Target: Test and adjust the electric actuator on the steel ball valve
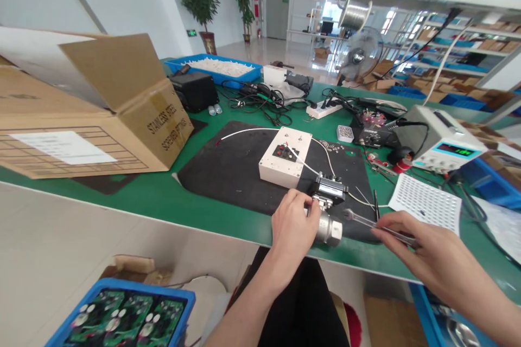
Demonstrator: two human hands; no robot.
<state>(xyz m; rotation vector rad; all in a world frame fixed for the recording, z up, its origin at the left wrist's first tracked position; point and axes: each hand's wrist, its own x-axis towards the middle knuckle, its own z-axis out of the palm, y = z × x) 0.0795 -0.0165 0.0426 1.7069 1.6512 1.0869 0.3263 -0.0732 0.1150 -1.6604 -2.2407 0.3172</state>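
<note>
My left hand (291, 222) is closed at the near side of a steel valve (329, 230) lying by the bench's front edge. Its thumb and fingertips press together beside the mounting bracket; whether a small nut or bolt is between them is hidden. Joined above the valve is a dark and silver actuator (331, 188) with a white cable. My right hand (423, 244) grips an open-end wrench (362, 220), whose jaw points left, a little apart from the valve. Behind them, a white box (280, 171) with a black and red terminal block (286, 152) sits on the black mat (228, 168).
A large cardboard carton (138, 135) stands at left. To the right are a perforated white sheet (427, 200), a power supply (443, 138) and red tape. Cables, a power strip (324, 108) and a blue tray (254, 71) lie behind. Circuit boards fill a blue bin (188, 297) below.
</note>
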